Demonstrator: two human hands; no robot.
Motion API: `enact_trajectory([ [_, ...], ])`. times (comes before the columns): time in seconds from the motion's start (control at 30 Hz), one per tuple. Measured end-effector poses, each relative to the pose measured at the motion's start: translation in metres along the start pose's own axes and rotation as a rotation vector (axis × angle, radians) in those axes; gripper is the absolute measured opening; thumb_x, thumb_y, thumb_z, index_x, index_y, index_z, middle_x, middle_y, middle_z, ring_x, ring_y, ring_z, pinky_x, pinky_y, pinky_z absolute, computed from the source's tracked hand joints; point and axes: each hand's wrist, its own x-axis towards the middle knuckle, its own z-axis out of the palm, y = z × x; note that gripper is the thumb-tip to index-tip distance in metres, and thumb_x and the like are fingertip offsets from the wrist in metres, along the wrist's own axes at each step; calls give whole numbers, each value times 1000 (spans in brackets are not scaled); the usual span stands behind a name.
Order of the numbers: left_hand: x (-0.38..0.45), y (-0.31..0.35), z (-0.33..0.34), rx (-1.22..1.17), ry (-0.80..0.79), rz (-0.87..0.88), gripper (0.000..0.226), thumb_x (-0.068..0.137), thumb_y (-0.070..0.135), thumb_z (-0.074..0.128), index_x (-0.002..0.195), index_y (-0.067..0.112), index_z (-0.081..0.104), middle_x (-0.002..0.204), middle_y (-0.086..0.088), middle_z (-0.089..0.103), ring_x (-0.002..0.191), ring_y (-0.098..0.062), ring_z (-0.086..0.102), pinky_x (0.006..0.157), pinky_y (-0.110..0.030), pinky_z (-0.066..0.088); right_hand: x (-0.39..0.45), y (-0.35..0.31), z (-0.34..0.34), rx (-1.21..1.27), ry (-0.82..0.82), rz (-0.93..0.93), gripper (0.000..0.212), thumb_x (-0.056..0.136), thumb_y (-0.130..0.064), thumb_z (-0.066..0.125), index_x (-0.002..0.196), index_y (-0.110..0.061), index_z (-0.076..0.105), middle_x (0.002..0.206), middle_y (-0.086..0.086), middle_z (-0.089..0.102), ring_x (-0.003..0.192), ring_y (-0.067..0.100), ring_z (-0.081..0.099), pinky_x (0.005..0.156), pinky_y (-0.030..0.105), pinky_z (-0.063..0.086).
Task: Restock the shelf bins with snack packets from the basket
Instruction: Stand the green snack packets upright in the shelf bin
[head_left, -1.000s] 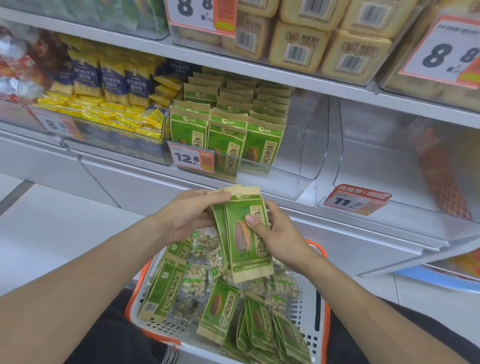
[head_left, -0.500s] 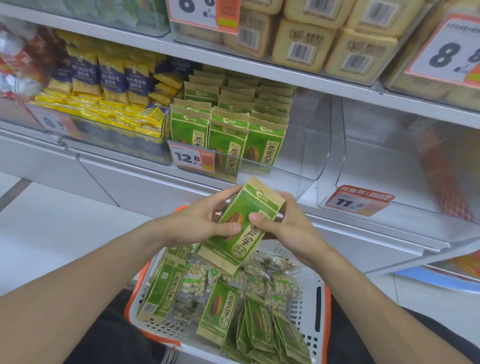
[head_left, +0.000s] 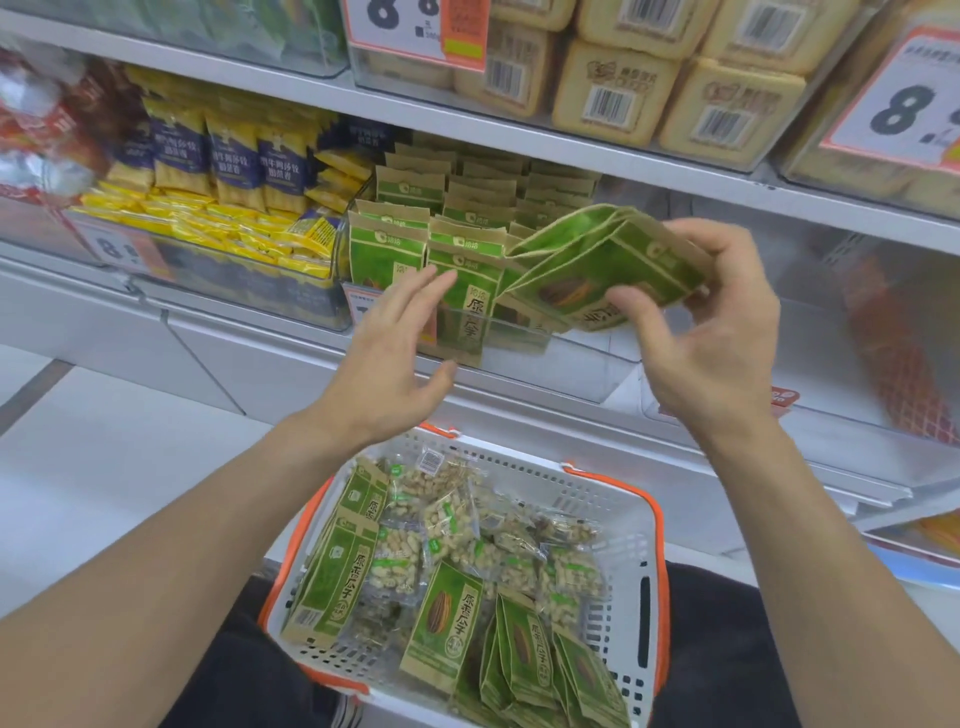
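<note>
The person's right hand (head_left: 711, 332) now carries the small stack of green sunflower-seed packets (head_left: 608, 270) alone, thumb curled under the lower edge and fingers wrapped over the top, and the stack has risen from just above the basket to the level of the clear shelf bin (head_left: 566, 338), tilted flat with its open ends toward the rows of matching packets (head_left: 462, 244) already standing there. A second ago both hands were squaring the stack over the basket; since then the left hand (head_left: 395, 353) has let go and hovers with straight, spread fingers in front of the bin's front wall, holding nothing and just beside the front row. That shift suggests the gathering step is over and the placing step has begun: the stack sits over the empty right-hand part of the bin, where a gap beside the standing rows looks ready to take it. The white basket with orange handles (head_left: 613, 519) rests below on the person's lap, with more green packets and clear peanut packets (head_left: 457, 525) in it, so the restocking appears far from finished. The free left hand seems placed to steady the front row as the new packets go in.
</note>
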Motion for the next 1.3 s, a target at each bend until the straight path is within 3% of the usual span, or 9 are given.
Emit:
enact_trajectory([
  [0.17, -11, -8, 13, 73, -131, -3, 80, 89, 29, 61, 157, 26, 19, 164, 0, 17, 152, -18, 8, 121, -46, 15, 23, 10, 10, -79, -12, 30, 45, 84, -13, 75, 124, -10, 54, 115, 8, 61, 105, 24, 62, 90, 43, 52],
  [0.4, -11, -11, 9, 104, -82, 14, 78, 91, 22, 63, 157, 24, 21, 165, 3, 13, 152, -14, 6, 118, -34, 12, 41, 8, 4, -118, -60, 54, 48, 84, -15, 75, 126, -22, 52, 117, -1, 63, 102, 16, 63, 86, 27, 52],
  [0.5, -9, -14, 13, 127, -105, -1, 78, 92, 25, 61, 157, 25, 18, 166, 3, 10, 153, -14, 3, 119, -39, 12, 45, 10, -1, -140, -96, 58, 49, 84, -16, 76, 122, -31, 50, 115, -4, 63, 100, 16, 64, 84, 33, 54],
  [0.7, -6, -16, 21, 180, -127, -20, 79, 93, 28, 58, 158, 27, 14, 166, 2, 5, 153, -14, -3, 123, -43, 12, 43, 23, 21, -226, -177, 64, 49, 81, -17, 79, 125, -17, 57, 118, -2, 61, 106, 15, 60, 93, 39, 51],
  [0.8, -7, -15, 22, 180, -130, -30, 79, 93, 27, 58, 158, 27, 13, 166, 2, 3, 153, -13, -6, 123, -44, 12, 37, 25, 44, -296, -282, 79, 61, 78, -15, 82, 132, -14, 53, 125, 2, 55, 109, 9, 52, 97, 34, 47],
  [0.93, -9, -14, 20, 176, -140, -43, 77, 94, 27, 57, 158, 26, 13, 166, 4, 0, 152, -11, -9, 121, -42, 10, 30, 30, 57, -403, -422, 186, 79, 78, -13, 82, 144, -21, 38, 132, 2, 41, 120, 24, 51, 98, 37, 45],
  [1.03, -9, -14, 20, 177, -150, -52, 76, 95, 27, 56, 158, 25, 15, 166, 5, -2, 152, -9, -11, 121, -42, 11, 26, 34, 56, -468, -508, 207, 70, 87, -17, 74, 146, -23, 37, 133, 3, 41, 117, 28, 53, 95, 41, 48],
  [1.17, -9, -13, 21, 175, -161, -63, 75, 95, 28, 56, 158, 24, 17, 166, 5, -4, 151, -9, -12, 121, -42, 11, 25, 35, 56, -494, -491, 190, 48, 99, -28, 58, 144, -18, 44, 131, 7, 49, 120, 27, 49, 97, 36, 40],
  [1.3, -10, -13, 20, 178, -165, -69, 73, 94, 28, 57, 157, 23, 20, 166, 6, -4, 151, -9, -12, 121, -44, 13, 29, 38, 53, -464, -439, 173, 34, 103, -29, 50, 134, -17, 58, 110, 4, 57, 105, 22, 53, 82, 25, 35],
])
